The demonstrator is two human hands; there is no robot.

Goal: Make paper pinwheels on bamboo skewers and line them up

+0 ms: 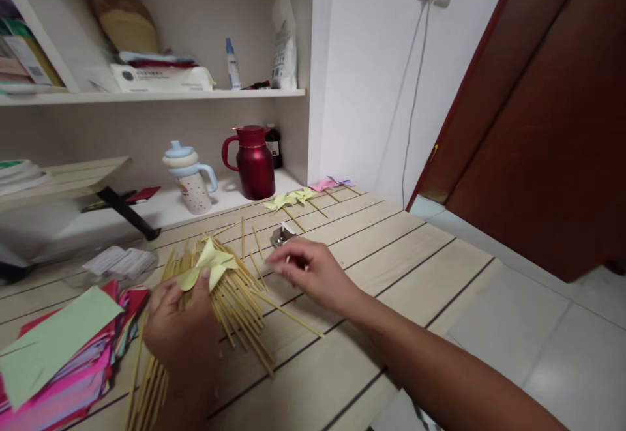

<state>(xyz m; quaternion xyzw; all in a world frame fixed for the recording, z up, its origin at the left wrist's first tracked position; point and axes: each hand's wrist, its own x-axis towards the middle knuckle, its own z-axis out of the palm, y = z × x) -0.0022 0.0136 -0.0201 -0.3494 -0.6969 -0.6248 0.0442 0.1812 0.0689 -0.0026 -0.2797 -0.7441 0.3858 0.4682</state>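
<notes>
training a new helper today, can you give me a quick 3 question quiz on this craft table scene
1. True or false: the left hand holds a yellow paper pinwheel above the pile of wooden sticks.
2. Which stands nearest the finished pinwheels at the far edge of the table? A) red jug B) white cup with blue lid C) stack of coloured paper
3. What is the right hand reaching towards?

Key
1. True.
2. A.
3. The scattered sticks beside the small metal clip-like object; whether it grips one cannot be told.
</notes>
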